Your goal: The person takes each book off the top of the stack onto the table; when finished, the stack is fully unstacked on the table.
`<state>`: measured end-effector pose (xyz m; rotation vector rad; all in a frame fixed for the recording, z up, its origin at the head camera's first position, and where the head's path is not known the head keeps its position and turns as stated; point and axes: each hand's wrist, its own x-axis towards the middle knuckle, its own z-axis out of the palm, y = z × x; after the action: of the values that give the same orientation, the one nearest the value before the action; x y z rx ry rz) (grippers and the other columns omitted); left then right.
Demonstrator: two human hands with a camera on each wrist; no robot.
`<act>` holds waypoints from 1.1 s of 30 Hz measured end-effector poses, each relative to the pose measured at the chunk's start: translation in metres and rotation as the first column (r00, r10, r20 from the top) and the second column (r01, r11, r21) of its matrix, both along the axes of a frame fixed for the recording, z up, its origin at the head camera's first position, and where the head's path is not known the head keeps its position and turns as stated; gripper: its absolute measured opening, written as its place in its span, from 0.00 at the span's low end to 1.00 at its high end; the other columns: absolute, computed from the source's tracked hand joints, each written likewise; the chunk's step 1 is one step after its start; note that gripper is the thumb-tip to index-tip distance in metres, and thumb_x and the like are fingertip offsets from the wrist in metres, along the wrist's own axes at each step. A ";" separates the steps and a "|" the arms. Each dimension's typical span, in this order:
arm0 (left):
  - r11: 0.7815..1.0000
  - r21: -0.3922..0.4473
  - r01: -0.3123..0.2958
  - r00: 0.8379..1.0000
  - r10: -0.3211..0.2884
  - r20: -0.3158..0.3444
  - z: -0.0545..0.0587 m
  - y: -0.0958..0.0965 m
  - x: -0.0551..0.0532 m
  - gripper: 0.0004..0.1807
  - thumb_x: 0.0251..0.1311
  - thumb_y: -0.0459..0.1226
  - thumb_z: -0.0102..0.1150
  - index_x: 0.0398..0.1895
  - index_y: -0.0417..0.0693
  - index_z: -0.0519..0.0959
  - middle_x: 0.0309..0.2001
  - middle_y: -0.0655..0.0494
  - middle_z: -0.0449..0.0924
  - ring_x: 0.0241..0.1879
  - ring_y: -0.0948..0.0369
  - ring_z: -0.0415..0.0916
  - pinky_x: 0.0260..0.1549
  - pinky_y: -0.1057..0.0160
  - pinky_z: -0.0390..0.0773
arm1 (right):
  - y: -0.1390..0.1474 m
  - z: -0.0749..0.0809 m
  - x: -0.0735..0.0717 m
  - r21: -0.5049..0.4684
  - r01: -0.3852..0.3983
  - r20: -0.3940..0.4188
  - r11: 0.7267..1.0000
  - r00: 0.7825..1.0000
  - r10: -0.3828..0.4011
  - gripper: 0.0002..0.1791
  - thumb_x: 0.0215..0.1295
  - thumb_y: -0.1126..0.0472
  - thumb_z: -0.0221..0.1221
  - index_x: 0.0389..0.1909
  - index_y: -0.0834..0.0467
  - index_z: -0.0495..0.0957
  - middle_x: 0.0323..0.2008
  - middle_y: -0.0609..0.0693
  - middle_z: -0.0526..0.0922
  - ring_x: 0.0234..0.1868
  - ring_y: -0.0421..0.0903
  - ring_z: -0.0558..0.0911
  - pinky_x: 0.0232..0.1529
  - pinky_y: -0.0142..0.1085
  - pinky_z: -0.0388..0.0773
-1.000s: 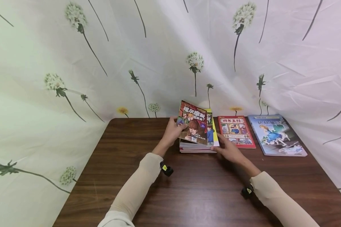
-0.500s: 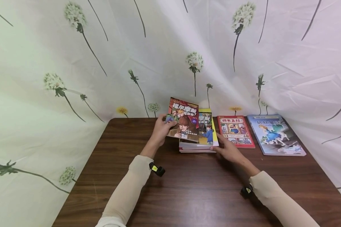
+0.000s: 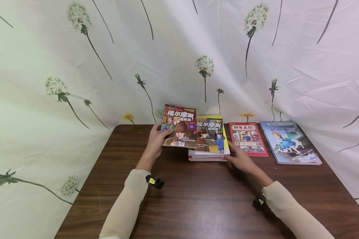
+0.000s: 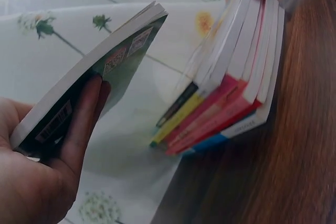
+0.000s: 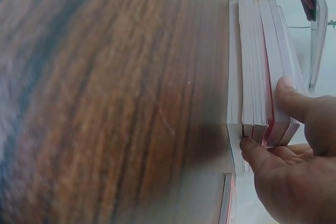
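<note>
A red-and-brown comic-style paperback book [image 3: 180, 124] is in my left hand [image 3: 155, 140], thumb on the front cover and fingers under the back. In the left wrist view, its dark green back cover [image 4: 113, 66] and barcode face the camera, and it is tilted and apart from the pile. To its right lies a stack of books [image 3: 209, 158], topped by a similar paperback [image 3: 210, 134] over a yellow-edged book. My right hand [image 3: 242, 160] grips the stack's near right corner. In the right wrist view, the thumb [image 5: 291, 98] lies on the page edges and fingers curl at the side.
A red book [image 3: 249, 139] lies flat just right of the stack. Further right is a larger blue book [image 3: 290, 142]. All stand on a dark wooden table [image 3: 191, 196], its back edge against a white dandelion-print cloth [image 3: 173, 66].
My left hand has carried the red-and-brown book leftward off the stack, uncovering more of the similar paperback beneath. My right hand has stayed at the stack's corner.
</note>
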<state>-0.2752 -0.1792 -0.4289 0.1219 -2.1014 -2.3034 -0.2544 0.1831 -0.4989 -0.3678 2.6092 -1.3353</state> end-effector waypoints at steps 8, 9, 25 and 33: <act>0.999 0.048 -0.024 1.000 0.025 -0.018 -0.013 -0.019 -0.001 0.30 0.75 0.34 0.61 0.74 0.39 0.62 0.43 0.54 0.82 0.34 0.67 0.86 0.34 0.70 0.85 | 0.001 0.000 0.001 0.013 0.007 -0.016 1.000 1.000 -0.007 0.47 0.76 0.52 0.66 0.85 0.63 0.52 0.79 0.68 0.66 0.77 0.66 0.71 0.76 0.62 0.69; 0.998 0.050 -0.030 0.999 0.031 -0.014 -0.015 -0.021 -0.001 0.30 0.75 0.34 0.61 0.74 0.39 0.62 0.44 0.53 0.81 0.35 0.67 0.86 0.34 0.70 0.85 | 0.001 0.000 0.001 0.012 0.007 -0.015 1.000 1.000 -0.007 0.47 0.76 0.53 0.66 0.85 0.63 0.52 0.79 0.68 0.66 0.77 0.66 0.71 0.76 0.62 0.68; 0.995 0.056 -0.080 0.996 0.078 0.031 -0.042 -0.046 -0.006 0.29 0.76 0.33 0.60 0.74 0.40 0.62 0.48 0.53 0.79 0.35 0.68 0.84 0.34 0.70 0.84 | -0.003 -0.002 0.003 0.028 0.024 -0.016 0.999 1.000 -0.024 0.47 0.77 0.54 0.65 0.86 0.62 0.51 0.79 0.67 0.65 0.79 0.65 0.69 0.76 0.63 0.67; 0.995 -0.010 -0.096 0.992 0.096 0.086 -0.058 -0.055 -0.008 0.33 0.76 0.35 0.60 0.78 0.38 0.59 0.55 0.49 0.74 0.37 0.69 0.82 0.36 0.72 0.82 | -0.003 -0.002 0.004 0.005 0.012 -0.043 1.000 0.999 -0.012 0.46 0.76 0.56 0.65 0.86 0.62 0.52 0.78 0.68 0.67 0.77 0.66 0.70 0.75 0.63 0.68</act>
<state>-0.2833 -0.2344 -0.4873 0.3207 -2.0907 -2.2760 -0.2507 0.1798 -0.5009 -0.3847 2.6530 -1.3388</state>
